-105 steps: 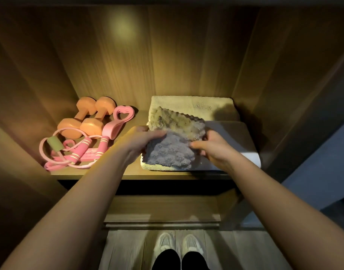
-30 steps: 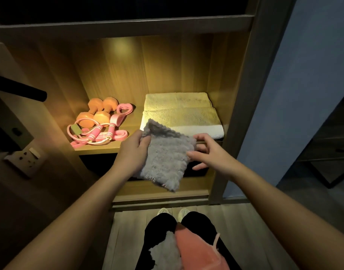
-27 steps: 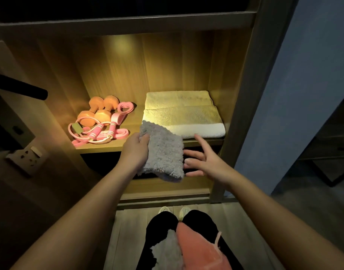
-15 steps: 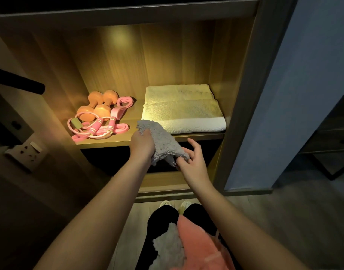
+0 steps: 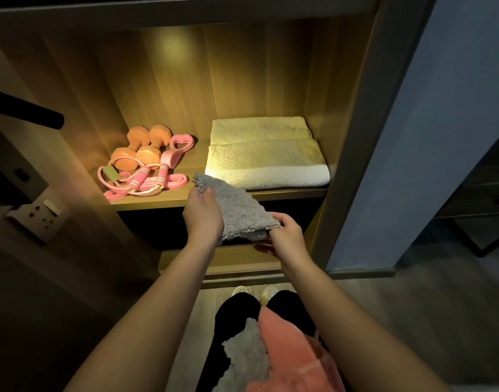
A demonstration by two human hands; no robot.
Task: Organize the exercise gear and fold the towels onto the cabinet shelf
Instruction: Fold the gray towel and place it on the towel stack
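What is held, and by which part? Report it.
The grey towel: left hand grips its upper corner, right hand pinches its lower right corner.

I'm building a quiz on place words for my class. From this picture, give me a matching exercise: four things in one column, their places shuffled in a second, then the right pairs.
Things
1. orange dumbbells
2. folded cream towel
3. grey cloth
4. pink cloth

Places
A. gripped by the left hand and right hand, in front of the shelf
B. low in the view, by the person's legs
C. left part of the shelf
D. right part of the shelf

Pairs: 1-C; 2-D; 3-A; 4-B
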